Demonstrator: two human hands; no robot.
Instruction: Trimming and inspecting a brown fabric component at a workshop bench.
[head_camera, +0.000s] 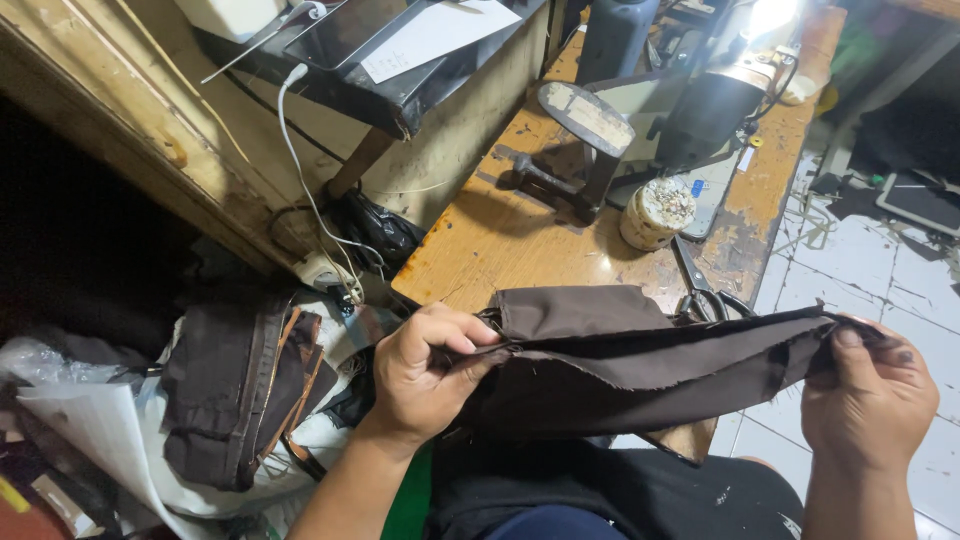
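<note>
we grip a dark brown fabric piece (640, 365), our left hand (425, 375) and right hand (868, 395) pinched closed on its ends, stretching it above the wooden counter (520, 235) beside scissors (705, 290).

A small tailoring workshop: a sewing machine (715, 100) on a worn wooden table (510, 240), fabric pieces (235, 390) piled nearby.

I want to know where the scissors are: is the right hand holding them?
No, the right hand pinches one end of the brown cloth, while the scissors lie on the wooden table.
</note>
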